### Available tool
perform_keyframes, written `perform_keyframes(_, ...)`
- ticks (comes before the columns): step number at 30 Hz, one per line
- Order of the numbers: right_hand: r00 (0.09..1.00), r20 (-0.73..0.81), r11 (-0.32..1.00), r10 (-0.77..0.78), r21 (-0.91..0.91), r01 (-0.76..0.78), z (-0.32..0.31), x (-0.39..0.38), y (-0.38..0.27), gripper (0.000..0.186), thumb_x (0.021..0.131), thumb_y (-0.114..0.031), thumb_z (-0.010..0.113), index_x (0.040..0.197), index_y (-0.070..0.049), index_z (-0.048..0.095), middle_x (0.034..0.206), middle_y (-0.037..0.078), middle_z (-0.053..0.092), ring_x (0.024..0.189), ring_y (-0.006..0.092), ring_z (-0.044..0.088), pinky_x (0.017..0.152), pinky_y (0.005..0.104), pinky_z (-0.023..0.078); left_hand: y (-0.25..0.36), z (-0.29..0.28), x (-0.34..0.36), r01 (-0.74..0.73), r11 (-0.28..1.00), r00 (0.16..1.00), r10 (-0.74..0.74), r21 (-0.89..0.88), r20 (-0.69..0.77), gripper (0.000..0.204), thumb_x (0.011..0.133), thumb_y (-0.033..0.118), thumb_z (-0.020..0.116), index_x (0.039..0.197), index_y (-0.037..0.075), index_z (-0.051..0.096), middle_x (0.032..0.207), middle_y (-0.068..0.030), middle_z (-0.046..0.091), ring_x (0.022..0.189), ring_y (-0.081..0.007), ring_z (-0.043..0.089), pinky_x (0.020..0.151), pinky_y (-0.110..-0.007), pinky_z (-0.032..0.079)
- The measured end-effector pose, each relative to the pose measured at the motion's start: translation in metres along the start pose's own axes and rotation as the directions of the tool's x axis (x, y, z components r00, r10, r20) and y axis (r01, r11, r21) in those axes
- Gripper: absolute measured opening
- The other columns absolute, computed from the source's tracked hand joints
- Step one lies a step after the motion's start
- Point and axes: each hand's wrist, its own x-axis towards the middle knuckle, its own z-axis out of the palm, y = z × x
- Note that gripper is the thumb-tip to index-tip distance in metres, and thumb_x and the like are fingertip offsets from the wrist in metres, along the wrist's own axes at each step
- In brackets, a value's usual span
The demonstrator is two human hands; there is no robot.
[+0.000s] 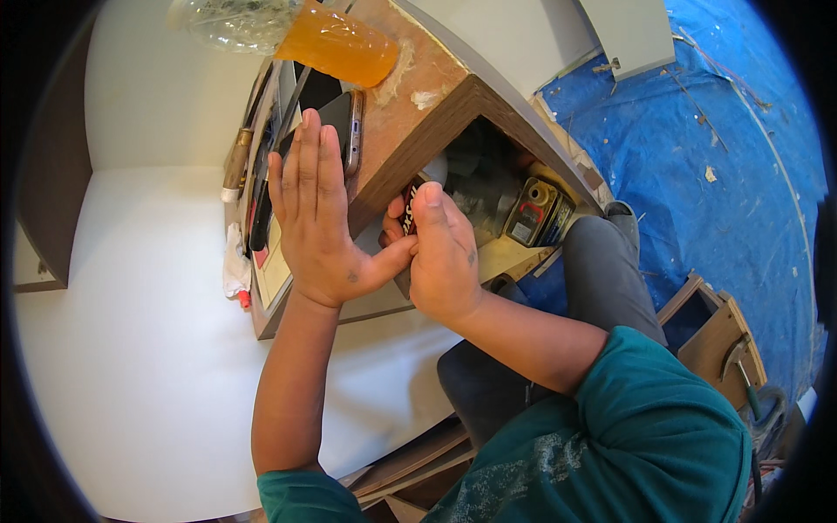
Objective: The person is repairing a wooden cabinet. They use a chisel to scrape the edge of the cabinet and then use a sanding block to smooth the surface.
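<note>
My left hand (pixel 316 213) is open, its fingers stretched out and pointing away from me, close to a phone (pixel 353 131) on the wooden cabinet box (pixel 436 100). Its thumb reaches across to my right hand (pixel 443 253). The right hand is closed around a small dark red object with white lettering (pixel 410 207); most of it is hidden by the fingers, so its kind does not show. Behind the right hand, the open compartment of the box holds clear plastic (pixel 484 192) and a black, yellow and red device or package (pixel 532 213).
A plastic bottle of orange liquid (pixel 336 44) lies or leans on the box top. Left of the phone are a wooden-handled tool (pixel 235 166) and a white tube with a red cap (pixel 235 266). Blue sheeting (pixel 689 166) covers the floor; a hammer (pixel 741 366) rests against a wooden box (pixel 711 340).
</note>
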Motion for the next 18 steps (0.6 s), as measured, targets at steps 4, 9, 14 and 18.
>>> perform_keyframes(4,0.999,-0.042,0.998,-0.003,-0.058,0.000,0.0024,0.0009,-0.0053,0.042,0.112,-0.039,0.037,0.093,-0.005,0.053,0.085,0.001,0.050,0.076,0.0100,0.043,0.067,0.0247,0.039,0.0018,-0.0020,0.0011,-0.001,1.000,0.999,0.002,-0.028,0.033,0.109,0.080,0.063,0.070,0.157,-0.002,0.029,0.161,-0.0262,0.034,0.148,-0.0386,0.035,0.121,-0.053,0.018)
perform_keyframes(9,0.995,-0.100,0.995,-0.029,-0.095,0.020,0.0073,0.0033,-0.0034,0.045,0.112,-0.041,0.037,0.091,-0.005,0.054,0.085,0.001,0.050,0.076,0.0100,0.043,0.068,0.0249,0.040,0.0023,-0.0017,0.0009,0.011,1.000,1.000,-0.010,-0.028,0.022,0.111,0.078,0.058,0.074,0.158,-0.001,0.026,0.162,-0.0265,0.031,0.150,-0.0389,0.033,0.121,-0.054,0.018)
perform_keyframes(14,0.998,-0.063,0.997,-0.019,-0.074,0.015,0.0006,0.0062,-0.0014,0.043,0.110,-0.043,0.043,0.103,-0.003,0.056,0.092,0.002,0.052,0.082,0.0116,0.045,0.074,0.0264,0.040,0.0045,0.0021,0.0022,0.034,0.999,0.999,-0.034,-0.032,0.004,0.113,0.076,0.054,0.077,0.159,-0.001,0.023,0.163,-0.0271,0.028,0.151,-0.0391,0.030,0.121,-0.055,0.018)
perform_keyframes(18,0.997,-0.076,0.998,-0.008,-0.070,0.002,0.0032,0.0072,-0.0008,0.044,0.108,-0.045,0.046,0.107,-0.003,0.059,0.094,0.003,0.053,0.084,0.0126,0.046,0.077,0.0273,0.040,0.0042,-0.0005,0.0008,0.043,0.999,0.999,-0.043,-0.031,0.001,0.113,0.075,0.051,0.078,0.159,-0.001,0.023,0.163,-0.0272,0.028,0.151,-0.0395,0.031,0.121,-0.055,0.019)
